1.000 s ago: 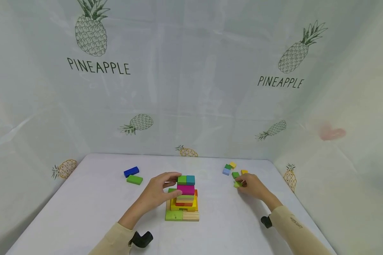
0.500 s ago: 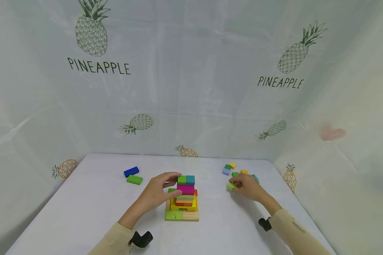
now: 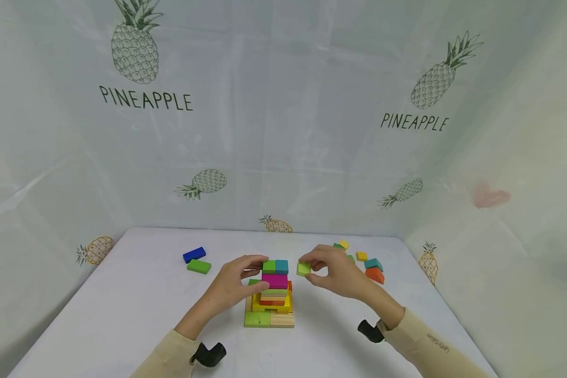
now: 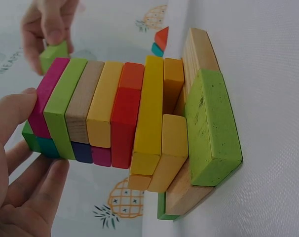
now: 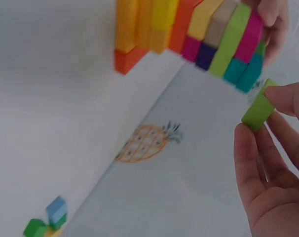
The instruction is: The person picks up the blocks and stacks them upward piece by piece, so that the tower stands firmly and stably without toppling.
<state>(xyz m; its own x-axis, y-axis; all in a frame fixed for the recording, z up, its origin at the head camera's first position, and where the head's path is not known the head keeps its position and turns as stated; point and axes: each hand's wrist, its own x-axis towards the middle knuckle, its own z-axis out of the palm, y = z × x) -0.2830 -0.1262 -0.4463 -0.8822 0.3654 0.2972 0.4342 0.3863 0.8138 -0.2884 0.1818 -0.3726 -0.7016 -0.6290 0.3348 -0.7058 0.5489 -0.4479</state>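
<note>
A tower of stacked wooden blocks stands upright on the table, with a magenta block near its top. My left hand holds the tower's upper part from the left, thumb against the magenta block and fingers round the back. Just right of the tower top, my right hand pinches a small light green block between thumb and fingers. That light green block is clear of the tower in the right wrist view.
On the left lie a blue block and a green block. Several small blocks lie at the right, including an orange-red one, a teal one and a yellow-orange one. A pineapple-print curtain hangs behind the table.
My right hand has carried the light green block leftward from the blocks at the right to beside the tower top, uncovering the teal and orange-red blocks. The left hand has stayed in place.
</note>
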